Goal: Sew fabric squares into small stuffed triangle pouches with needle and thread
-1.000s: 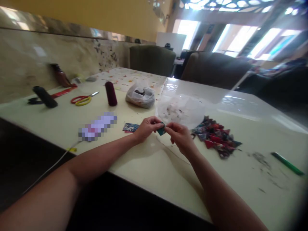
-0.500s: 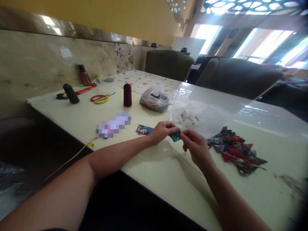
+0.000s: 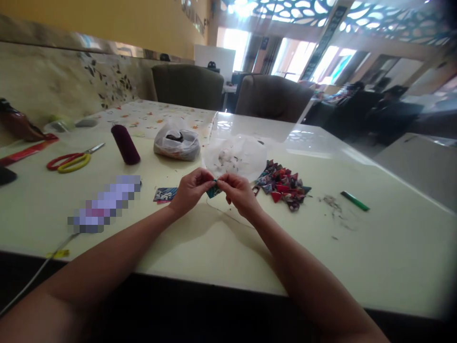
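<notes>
A small teal piece of fabric (image 3: pixel 213 191) is pinched between my two hands above the table. My left hand (image 3: pixel 193 189) grips its left side, and my right hand (image 3: pixel 238 191) holds its right edge, the fingertips nearly touching. A thin thread or cord (image 3: pixel 232 217) runs below my hands across the tabletop. Beside my left wrist lies a blue and white patterned strip (image 3: pixel 165 194) with some red under it. To the right of my right hand is a pile of folded fabric pieces (image 3: pixel 283 183), red, dark and multicoloured.
Behind my hands are a clear plastic sheet (image 3: pixel 243 155) and a plastic bag (image 3: pixel 177 143). Further left stand or lie a maroon thread cone (image 3: pixel 125 145), scissors (image 3: pixel 74 161) and a blurred device with a cable (image 3: pixel 107 205). A green tool (image 3: pixel 354 201) lies right on the table (image 3: pixel 385 257).
The view has turned right, so the table's contents appear further left and the green tool shows. My hands have drawn closer together around the teal fabric.
</notes>
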`<action>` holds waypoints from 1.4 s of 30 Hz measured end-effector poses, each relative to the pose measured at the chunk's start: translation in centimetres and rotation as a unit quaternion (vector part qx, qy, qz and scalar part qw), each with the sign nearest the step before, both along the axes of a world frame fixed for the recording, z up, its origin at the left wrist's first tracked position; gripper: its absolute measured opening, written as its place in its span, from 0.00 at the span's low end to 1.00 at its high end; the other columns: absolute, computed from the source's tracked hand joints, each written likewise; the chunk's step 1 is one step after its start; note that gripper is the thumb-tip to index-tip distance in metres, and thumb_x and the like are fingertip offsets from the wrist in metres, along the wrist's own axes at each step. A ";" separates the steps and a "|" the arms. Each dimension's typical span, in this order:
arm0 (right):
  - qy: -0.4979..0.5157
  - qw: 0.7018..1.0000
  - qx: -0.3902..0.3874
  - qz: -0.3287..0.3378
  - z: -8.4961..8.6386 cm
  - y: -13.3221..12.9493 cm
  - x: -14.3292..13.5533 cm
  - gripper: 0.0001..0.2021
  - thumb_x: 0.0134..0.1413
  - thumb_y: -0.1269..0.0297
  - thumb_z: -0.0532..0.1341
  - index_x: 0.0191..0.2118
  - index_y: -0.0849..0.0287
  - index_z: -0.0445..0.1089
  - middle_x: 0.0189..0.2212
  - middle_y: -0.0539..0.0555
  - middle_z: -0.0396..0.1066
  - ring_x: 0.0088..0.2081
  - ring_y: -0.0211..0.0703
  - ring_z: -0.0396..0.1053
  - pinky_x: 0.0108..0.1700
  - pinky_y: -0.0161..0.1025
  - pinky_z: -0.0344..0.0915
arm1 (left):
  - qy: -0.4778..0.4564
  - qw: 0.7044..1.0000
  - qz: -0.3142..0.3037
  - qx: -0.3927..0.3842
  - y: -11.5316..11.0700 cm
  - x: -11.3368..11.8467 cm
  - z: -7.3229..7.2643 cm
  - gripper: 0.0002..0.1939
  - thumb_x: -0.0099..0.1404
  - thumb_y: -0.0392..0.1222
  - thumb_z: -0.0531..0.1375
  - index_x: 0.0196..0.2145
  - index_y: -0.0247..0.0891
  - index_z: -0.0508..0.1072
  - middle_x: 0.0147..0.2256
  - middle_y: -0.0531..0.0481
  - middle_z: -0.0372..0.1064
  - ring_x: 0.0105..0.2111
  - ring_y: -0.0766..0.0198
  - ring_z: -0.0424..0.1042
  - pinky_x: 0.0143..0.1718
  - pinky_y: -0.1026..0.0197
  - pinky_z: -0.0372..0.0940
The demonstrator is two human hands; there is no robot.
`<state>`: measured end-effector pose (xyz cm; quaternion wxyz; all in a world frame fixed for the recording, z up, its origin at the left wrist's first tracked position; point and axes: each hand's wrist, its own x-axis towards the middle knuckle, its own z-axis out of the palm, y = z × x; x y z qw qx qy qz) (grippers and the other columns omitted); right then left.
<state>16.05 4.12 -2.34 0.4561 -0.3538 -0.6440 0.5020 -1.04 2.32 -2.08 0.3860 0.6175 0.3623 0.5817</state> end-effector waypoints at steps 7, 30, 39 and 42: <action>-0.030 0.998 0.052 -0.017 0.0 0.3 0.1 0.12 0.55 0.56 0.63 0.31 0.61 0.70 0.23 0.47 0.64 0.22 0.30 0.56 0.22 0.29 0.55 | 0.021 1.000 -0.001 0.015 0.1 -0.1 -0.2 0.12 0.59 0.45 0.69 0.35 0.38 0.73 0.28 0.52 0.72 0.29 0.66 0.72 0.34 0.62 0.69; -0.088 0.991 0.091 -0.032 0.2 0.0 0.1 0.10 0.56 0.59 0.60 0.30 0.60 0.66 0.20 0.46 0.60 0.23 0.32 0.56 0.24 0.30 0.53 | 0.051 0.997 -0.005 -0.051 0.0 -0.2 0.3 0.10 0.58 0.45 0.68 0.31 0.36 0.74 0.27 0.51 0.73 0.28 0.66 0.70 0.33 0.62 0.66; -0.069 0.995 0.060 -0.031 0.0 0.5 0.1 0.14 0.55 0.54 0.62 0.29 0.61 0.68 0.21 0.47 0.63 0.22 0.30 0.55 0.22 0.30 0.52 | -0.020 0.992 -0.038 -0.114 0.4 -0.3 -0.1 0.13 0.56 0.47 0.69 0.30 0.34 0.76 0.27 0.50 0.72 0.28 0.66 0.69 0.35 0.61 0.64; -0.061 0.998 0.026 0.004 -0.3 0.5 0.1 0.14 0.53 0.53 0.64 0.29 0.61 0.69 0.22 0.46 0.63 0.21 0.29 0.54 0.21 0.29 0.51 | -0.053 0.990 -0.026 -0.131 0.5 -0.3 -0.1 0.14 0.55 0.48 0.70 0.30 0.33 0.75 0.27 0.50 0.72 0.28 0.66 0.68 0.35 0.61 0.65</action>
